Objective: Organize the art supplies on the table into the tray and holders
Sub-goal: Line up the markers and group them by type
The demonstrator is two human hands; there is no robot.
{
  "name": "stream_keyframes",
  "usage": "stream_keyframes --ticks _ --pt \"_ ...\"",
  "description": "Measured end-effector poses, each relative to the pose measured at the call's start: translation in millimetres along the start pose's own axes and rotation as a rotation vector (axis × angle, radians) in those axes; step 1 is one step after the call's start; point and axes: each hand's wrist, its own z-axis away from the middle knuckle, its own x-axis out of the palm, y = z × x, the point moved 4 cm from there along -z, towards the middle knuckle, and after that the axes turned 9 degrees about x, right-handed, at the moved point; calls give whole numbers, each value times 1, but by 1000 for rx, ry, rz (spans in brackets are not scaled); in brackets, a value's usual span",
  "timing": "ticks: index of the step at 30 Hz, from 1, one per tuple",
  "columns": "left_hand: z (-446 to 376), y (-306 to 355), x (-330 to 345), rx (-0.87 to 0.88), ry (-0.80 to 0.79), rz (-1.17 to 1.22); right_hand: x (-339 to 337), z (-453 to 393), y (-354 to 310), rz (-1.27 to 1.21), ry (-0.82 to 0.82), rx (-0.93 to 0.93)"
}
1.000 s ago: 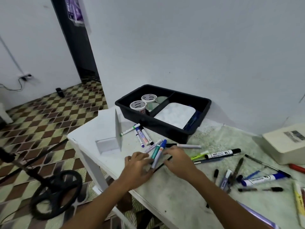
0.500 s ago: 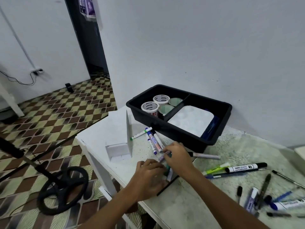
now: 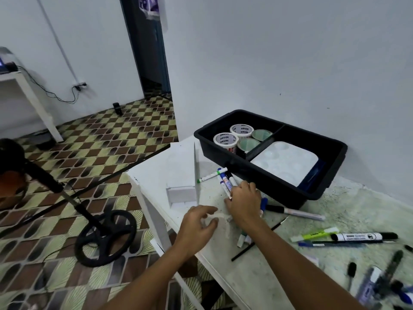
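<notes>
Your right hand (image 3: pixel 243 201) grips several markers (image 3: pixel 226 183) just beside the tray (image 3: pixel 223 128); left hand (image 3: pixel 196 222) hovers loose, holding nothing. Square the bundle w/ both hands before lifting, so none slip.

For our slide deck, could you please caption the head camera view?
A person's right hand reaches for markers beside a black tray while the left hand hovers open.
</notes>
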Motion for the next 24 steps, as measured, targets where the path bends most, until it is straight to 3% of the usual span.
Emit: stream_keyframes --ticks 6,9,12,16,19,24 --pt "-2 2 -2 -228 95 235 -2 1 6 -47 -21 18" --pt "-6 5 4 -442 169 572 -8 14 16 -378 -29 5" --pt "-11 15 15 -535 218 810 -13 32 24 -656 -127 -67" --pt "-13 29 26 -483 257 895 -17 44 39 -726 -242 -184" --pt "-11 32 25 -466 197 906 -18 41 47 -765 -323 -185" --pt "-2 13 15 -448 -3 681 -14 4 33 -702 -222 -183"
